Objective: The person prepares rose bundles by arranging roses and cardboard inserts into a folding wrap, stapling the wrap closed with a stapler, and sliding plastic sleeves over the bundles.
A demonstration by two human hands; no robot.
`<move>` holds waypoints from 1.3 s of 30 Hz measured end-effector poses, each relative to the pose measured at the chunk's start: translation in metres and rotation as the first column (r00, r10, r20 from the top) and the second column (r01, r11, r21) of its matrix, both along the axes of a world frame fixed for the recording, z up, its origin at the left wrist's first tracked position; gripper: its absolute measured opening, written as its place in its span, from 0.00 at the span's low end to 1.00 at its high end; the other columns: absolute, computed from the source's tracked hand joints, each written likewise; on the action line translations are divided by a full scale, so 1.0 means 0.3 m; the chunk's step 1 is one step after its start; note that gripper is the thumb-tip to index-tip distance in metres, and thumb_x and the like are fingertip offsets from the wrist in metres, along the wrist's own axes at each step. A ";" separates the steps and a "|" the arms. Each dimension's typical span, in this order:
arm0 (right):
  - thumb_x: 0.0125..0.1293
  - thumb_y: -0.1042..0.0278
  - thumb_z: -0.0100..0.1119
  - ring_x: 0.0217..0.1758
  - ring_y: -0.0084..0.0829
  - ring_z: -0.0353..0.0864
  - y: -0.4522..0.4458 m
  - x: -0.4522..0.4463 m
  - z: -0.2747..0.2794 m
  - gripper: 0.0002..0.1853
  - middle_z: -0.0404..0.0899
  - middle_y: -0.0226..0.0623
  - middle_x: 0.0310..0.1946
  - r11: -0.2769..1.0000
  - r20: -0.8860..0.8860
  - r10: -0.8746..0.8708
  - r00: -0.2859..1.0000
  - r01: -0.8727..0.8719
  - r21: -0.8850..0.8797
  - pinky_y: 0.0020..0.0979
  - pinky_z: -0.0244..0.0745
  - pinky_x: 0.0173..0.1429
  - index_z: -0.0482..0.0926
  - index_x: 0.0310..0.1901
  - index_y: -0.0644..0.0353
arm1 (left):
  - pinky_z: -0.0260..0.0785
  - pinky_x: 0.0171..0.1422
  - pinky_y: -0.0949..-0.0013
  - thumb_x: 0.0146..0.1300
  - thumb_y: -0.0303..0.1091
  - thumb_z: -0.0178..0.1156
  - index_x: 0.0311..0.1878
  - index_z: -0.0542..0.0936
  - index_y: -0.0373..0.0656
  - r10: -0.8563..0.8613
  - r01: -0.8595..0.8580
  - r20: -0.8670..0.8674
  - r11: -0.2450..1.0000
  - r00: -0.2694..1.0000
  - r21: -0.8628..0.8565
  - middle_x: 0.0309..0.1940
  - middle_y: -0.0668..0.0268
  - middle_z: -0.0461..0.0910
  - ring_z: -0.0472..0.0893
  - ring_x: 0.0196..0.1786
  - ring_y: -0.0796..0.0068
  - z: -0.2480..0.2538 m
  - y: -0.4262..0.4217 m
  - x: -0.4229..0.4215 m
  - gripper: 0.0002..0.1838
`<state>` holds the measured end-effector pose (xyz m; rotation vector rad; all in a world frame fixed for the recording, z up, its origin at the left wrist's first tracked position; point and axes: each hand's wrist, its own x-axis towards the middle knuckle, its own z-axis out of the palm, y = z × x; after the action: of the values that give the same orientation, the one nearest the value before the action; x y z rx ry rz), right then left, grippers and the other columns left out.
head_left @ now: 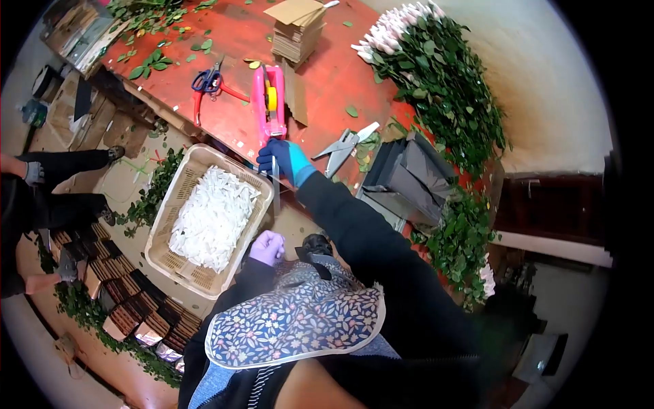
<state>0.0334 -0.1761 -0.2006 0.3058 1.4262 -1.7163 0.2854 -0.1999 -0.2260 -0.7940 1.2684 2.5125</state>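
Note:
My right hand (281, 158), in a dark blue glove, is closed at the near end of a pink tape dispenser (261, 102) with a yellow core. A pale, thin strip (276, 194) hangs from its fingers over the table edge. Lower down, in front of the patterned apron (300, 317), my left hand (267, 247) in a lilac glove has its fingers curled in; whatever they hold, if anything, is hidden. Beside it stands a beige basket (158, 228) of small white pieces (212, 218). Red-handled shears (210, 85) lie left of the dispenser, grey pliers-like cutters (340, 148) to the right.
Stacked cardboard pieces (298, 37) sit on the red table (327, 82). Wrapped pale flowers with leafy stems (443, 82) lie at the right, near a dark box (409, 177). Another person (41, 198) is at the far left, by bundled packages (129, 293).

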 end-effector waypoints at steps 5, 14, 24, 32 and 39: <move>0.51 0.65 0.62 0.32 0.42 0.85 0.134 -0.048 -0.150 0.06 0.84 0.43 0.28 0.334 -0.329 0.942 0.059 -0.105 0.937 0.40 0.77 0.34 0.85 0.28 0.55 | 0.62 0.28 0.76 0.69 0.32 0.57 0.39 0.76 0.42 -0.244 0.237 0.081 0.967 0.966 0.094 0.22 0.70 0.73 0.68 0.22 0.81 -0.118 -0.002 0.005 0.05; 0.70 0.73 0.48 0.45 0.29 0.84 1.016 -0.258 0.609 0.11 0.84 0.41 0.41 0.971 -0.358 -0.119 0.926 0.033 -0.237 0.26 0.79 0.46 0.80 0.45 0.67 | 0.63 0.29 0.80 0.71 0.33 0.55 0.38 0.74 0.41 -0.380 0.356 -0.372 0.925 0.847 -0.134 0.29 0.68 0.75 0.70 0.25 0.84 0.372 0.438 -0.413 0.06; 0.69 0.54 0.55 0.51 0.36 0.82 1.762 -0.509 0.265 0.21 0.82 0.42 0.49 0.729 -0.432 0.652 0.623 -0.361 0.581 0.35 0.75 0.58 0.79 0.53 0.63 | 0.67 0.31 0.81 0.70 0.39 0.59 0.38 0.79 0.41 -0.581 0.525 -0.231 0.810 0.780 -0.263 0.25 0.72 0.79 0.73 0.24 0.86 0.545 1.035 -0.779 0.10; 0.66 0.49 0.56 0.54 0.39 0.80 1.804 -0.503 -0.054 0.24 0.80 0.39 0.53 0.499 -0.304 0.835 0.459 -0.397 0.770 0.39 0.71 0.59 0.76 0.59 0.52 | 0.70 0.30 0.79 0.70 0.35 0.59 0.40 0.78 0.40 -0.666 0.301 -0.325 0.646 0.672 -0.701 0.24 0.69 0.79 0.75 0.23 0.82 0.407 1.171 -0.553 0.08; 0.69 0.66 0.57 0.42 0.27 0.79 1.786 -0.448 0.220 0.14 0.83 0.35 0.42 0.934 -0.678 0.296 0.673 -0.056 0.352 0.30 0.76 0.48 0.79 0.53 0.60 | 0.67 0.28 0.78 0.70 0.34 0.58 0.41 0.79 0.40 -0.393 0.397 -0.058 0.912 0.918 0.098 0.24 0.70 0.79 0.74 0.22 0.81 0.302 1.203 -0.421 0.07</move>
<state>-0.1011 0.3597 -0.1347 -0.4150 2.2259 -1.4970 0.1591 0.1611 -0.1355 -0.4149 1.1548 2.2504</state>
